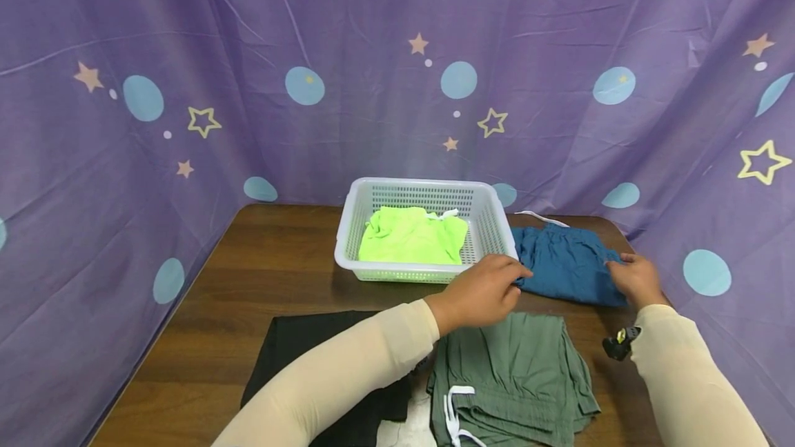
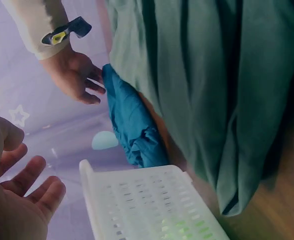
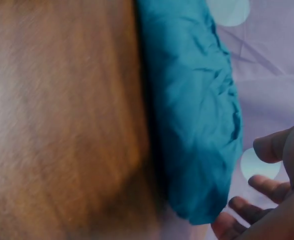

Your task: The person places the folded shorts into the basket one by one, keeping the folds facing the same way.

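Folded blue shorts with a white drawstring lie at the back right of the table. At their right end is my right hand; in the right wrist view its fingers are spread and loosely bent beside the blue cloth. My left hand hovers by the basket's front right corner, near the left end of the shorts. Nothing sits between its loosely bent fingers in the left wrist view. Below it lie folded grey-green pants with a white drawstring.
A white perforated basket stands at the back middle, holding folded neon-green shorts. A black folded garment lies at the front left, partly behind my left sleeve. A purple curtain hangs behind the wooden table.
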The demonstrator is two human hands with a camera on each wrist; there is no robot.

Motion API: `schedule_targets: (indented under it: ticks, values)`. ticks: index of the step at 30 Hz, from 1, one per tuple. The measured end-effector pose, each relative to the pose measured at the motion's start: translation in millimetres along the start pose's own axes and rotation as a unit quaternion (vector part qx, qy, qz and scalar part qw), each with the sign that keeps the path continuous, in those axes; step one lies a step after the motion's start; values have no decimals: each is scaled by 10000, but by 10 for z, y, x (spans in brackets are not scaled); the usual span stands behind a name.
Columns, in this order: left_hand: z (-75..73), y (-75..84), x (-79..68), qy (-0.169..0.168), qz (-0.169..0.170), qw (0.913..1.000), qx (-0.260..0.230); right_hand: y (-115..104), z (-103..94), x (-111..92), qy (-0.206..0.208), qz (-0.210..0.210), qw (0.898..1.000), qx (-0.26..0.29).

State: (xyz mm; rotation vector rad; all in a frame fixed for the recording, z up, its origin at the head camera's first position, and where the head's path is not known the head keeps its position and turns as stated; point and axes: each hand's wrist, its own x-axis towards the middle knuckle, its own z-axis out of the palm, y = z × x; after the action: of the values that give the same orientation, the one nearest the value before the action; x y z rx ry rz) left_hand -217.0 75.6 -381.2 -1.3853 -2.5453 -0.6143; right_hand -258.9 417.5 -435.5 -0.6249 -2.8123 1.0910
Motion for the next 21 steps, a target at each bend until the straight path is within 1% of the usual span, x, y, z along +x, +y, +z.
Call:
schedule_targets:
  ticks: [5, 8, 10, 13, 17, 21]
  values:
    - [106, 23, -1, -105, 152, 9998, 31, 68, -5, -26, -311, 372, 9967, -656]
    - [173, 43, 4, -242, 184, 9995, -41, 90, -16, -41, -575, 471, 9927, -955]
    - [221, 57, 7, -358, 185, 9991, -88, 107, -15, -45, -674, 489, 9908, -1063]
    - [292, 72, 6, -547, 120, 9984, -94, 141, 1, -41, -705, 440, 9887, -1244]
    - [397, 67, -21, -740, -120, 9972, -21, 189, 40, -20, -722, 349, 9866, -1423]
    - [500, 57, -32, -785, -281, 9965, -57, 230, 60, 4, -680, 279, 9862, -1481]
